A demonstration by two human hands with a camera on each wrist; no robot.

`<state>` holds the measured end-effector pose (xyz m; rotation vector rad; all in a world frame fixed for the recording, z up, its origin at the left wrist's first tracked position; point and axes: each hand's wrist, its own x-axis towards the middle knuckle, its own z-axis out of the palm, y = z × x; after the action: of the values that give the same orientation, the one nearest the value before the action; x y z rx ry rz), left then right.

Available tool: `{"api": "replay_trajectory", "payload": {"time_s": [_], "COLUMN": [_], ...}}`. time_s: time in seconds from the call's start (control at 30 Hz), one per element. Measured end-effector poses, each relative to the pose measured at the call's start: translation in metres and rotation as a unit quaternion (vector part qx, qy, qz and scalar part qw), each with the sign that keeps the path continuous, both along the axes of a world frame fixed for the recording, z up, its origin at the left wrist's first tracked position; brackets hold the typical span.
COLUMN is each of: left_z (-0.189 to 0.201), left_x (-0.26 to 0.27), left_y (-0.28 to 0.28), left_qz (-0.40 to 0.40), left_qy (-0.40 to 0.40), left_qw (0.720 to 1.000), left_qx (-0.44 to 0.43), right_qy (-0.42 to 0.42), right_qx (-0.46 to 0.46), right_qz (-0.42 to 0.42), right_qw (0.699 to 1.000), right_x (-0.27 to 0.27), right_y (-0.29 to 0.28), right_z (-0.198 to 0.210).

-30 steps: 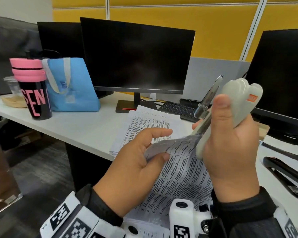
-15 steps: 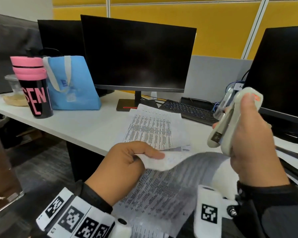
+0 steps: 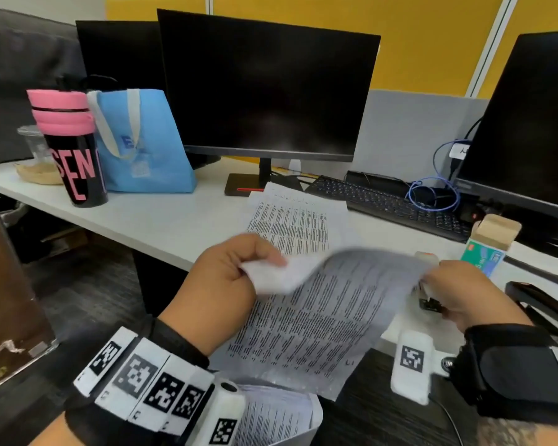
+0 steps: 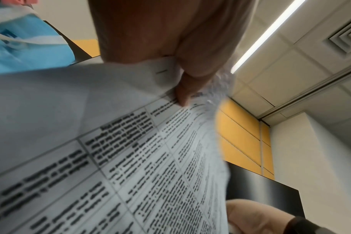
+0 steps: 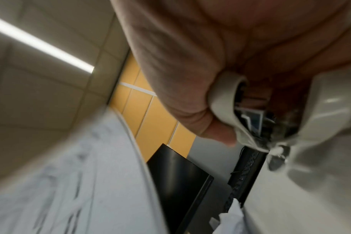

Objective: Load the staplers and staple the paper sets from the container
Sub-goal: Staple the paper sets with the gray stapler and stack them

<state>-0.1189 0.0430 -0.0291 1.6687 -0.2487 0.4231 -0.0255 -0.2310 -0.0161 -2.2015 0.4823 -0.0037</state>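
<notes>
On the far left of the white desk stands one black tumbler with a pink lid, with one clear plastic cup behind it and one light blue tote bag just to its right. Three dark monitors show: one behind the bag, one large one at the middle, and one at the right edge. In front of the middle monitor lies one loose stack of printed sheets, with one black keyboard to its right. The left hand pinches the upper corner of one printed paper set between thumb and fingers, holding it up off the desk so it bows across toward the other hand; the left wrist view shows a staple near the pinched corner. The right hand is curled around one white stapler, held low just beside the paper's right edge. Beyond it stands one small box with green print, and one black stapler-like tool lies at the far right.
</notes>
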Motion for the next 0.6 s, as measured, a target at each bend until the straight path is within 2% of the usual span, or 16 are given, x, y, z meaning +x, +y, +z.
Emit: {"api": "replay_trajectory", "payload": {"time_s": [0.07, 0.1, 0.2, 0.23, 0.3, 0.37, 0.4, 0.43, 0.5, 0.6], "left_z": [0.005, 0.007, 0.005, 0.003, -0.002, -0.006, -0.007, -0.010, -0.015, -0.028], "left_x": [-0.004, -0.005, -0.006, -0.006, -0.006, -0.005, -0.005, -0.005, -0.005, -0.004], "left_y": [0.002, 0.003, 0.010, 0.012, 0.019, 0.024, 0.027, 0.029, 0.034, 0.041], "left_qz": [0.037, 0.043, 0.066, 0.076, 0.082, 0.083, 0.084, 0.085, 0.087, 0.096], "left_qy": [-0.011, -0.013, -0.009, -0.010, -0.008, -0.005, -0.005, -0.006, -0.006, -0.002], "left_qw": [0.998, 0.998, 0.997, 0.996, 0.996, 0.995, 0.994, 0.994, 0.994, 0.994], "left_qx": [0.042, 0.042, 0.046, 0.048, 0.043, 0.051, 0.062, 0.068, 0.061, 0.053], "right_qy": [0.043, 0.047, 0.019, -0.017, -0.152, -0.284, -0.311, -0.311, -0.272, -0.245], "right_qx": [-0.135, -0.173, -0.193, -0.185, -0.144, -0.108, -0.098, -0.105, -0.181, -0.265], "right_qz": [0.031, 0.039, 0.058, 0.062, 0.068, 0.129, 0.184, 0.240, 0.317, 0.333], "right_qw": [0.989, 0.983, 0.979, 0.981, 0.976, 0.944, 0.927, 0.913, 0.891, 0.871], "right_x": [0.003, 0.003, -0.001, -0.006, -0.018, -0.038, -0.047, -0.056, -0.065, -0.066], "right_y": [0.001, 0.002, 0.008, 0.010, 0.019, 0.037, 0.048, 0.058, 0.076, 0.092], "right_z": [0.002, 0.002, 0.002, 0.003, 0.007, 0.015, 0.018, 0.019, 0.016, 0.005]}}
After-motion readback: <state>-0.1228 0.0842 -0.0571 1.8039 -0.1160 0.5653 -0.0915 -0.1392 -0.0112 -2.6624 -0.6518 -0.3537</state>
